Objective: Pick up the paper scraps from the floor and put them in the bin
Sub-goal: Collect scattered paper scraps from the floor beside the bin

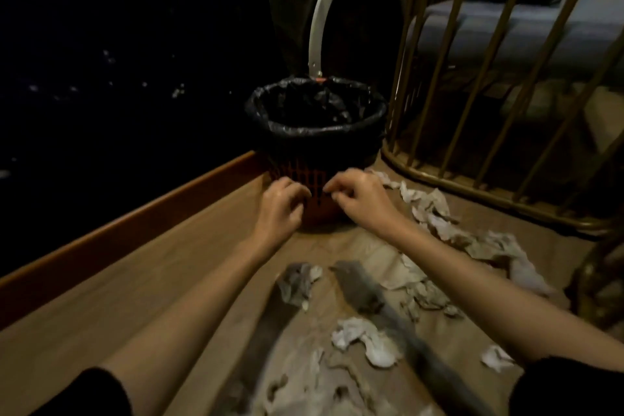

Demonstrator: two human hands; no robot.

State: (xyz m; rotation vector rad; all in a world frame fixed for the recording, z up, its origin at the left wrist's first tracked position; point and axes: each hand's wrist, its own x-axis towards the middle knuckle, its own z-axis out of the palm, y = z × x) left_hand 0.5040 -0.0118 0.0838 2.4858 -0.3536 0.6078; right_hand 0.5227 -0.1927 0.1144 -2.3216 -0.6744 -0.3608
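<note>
1. Currently both hands sit centre frame, in front of the bin's (315, 152) lower wall, fingers curled in. Left hand (282, 204) is loosely closed; can't tell if anything is in it. Right hand (359, 199) has thumb and fingertips pinched together, but no scrap is visible between them, so I can't tell whether it holds anything either.
2. Bin is upper centre, tucked into the corner between the wooden skirting (135, 213) running to the lower left and the gold bar frame (472, 111) at right. Probably parked there to stay out of the way; it also means scraps only need a short carry.
3. Black liner (317, 105) is folded over the rim, mouth open and facing up, so a drop from above should work. Interior too dark to see contents.
4. Paper scraps (368, 338) are spread across the floor (101, 307) from centre right down to bottom centre: a trail along the base of the bar frame, more between the forearms, one small piece at lower right. All still on the floor, clear of the bin.
5. Two grey blurred strips (364, 294) lie among the scraps, lower centre; can't identify them.
6. Judgement: most of the job remains. Hands are low, near the bin base rather than over its mouth, so this looks like a reach or a gap between pickups, not a drop.
7. Risk: thin crumpled paper is light, easy to fumble or miss in this dim light.
</note>
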